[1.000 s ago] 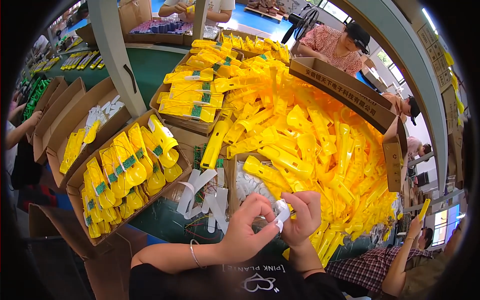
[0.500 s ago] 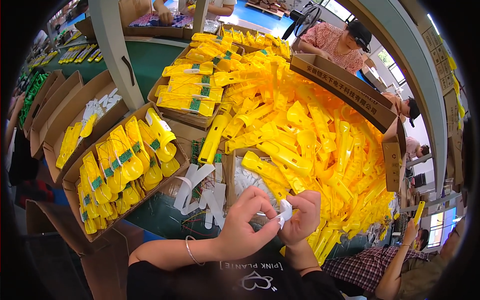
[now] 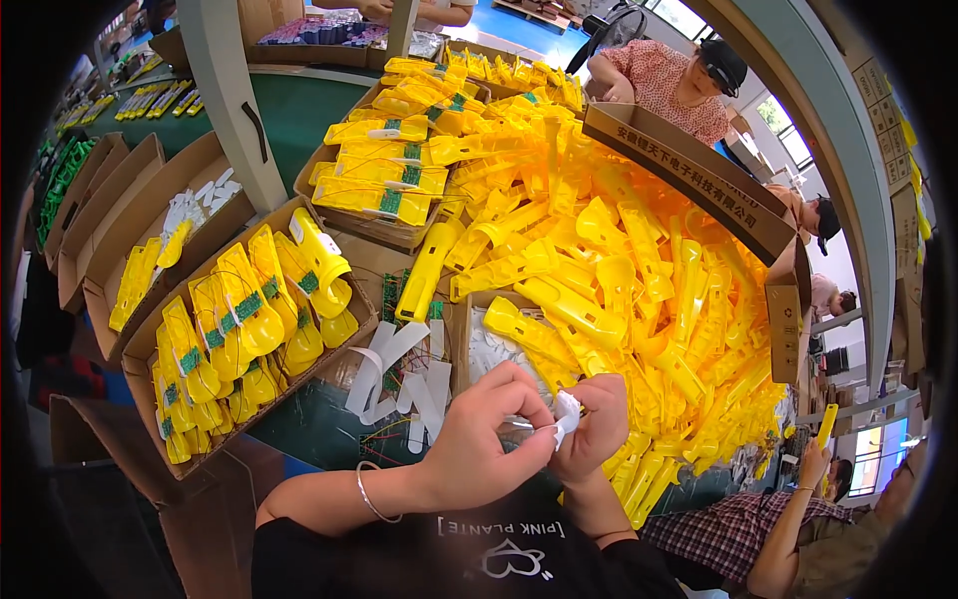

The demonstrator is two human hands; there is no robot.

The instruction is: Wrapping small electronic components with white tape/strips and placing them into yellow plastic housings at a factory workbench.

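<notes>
White plastic piece [image 3: 565, 411], perhaps a strip, pinched by both hands' fingers [image 3: 589, 399] before yellow casings [image 3: 619, 270]

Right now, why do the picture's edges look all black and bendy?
Head view: a fisheye lens rounds the picture, leaving black corners; the grey post and cardboard box edge curve near the rim. Daylight from windows glares white at top right; the hands, left and right, look sharp.

head cam | looks steeply down, forward | close over worktable [image 3: 299, 120] | fisheye
</notes>
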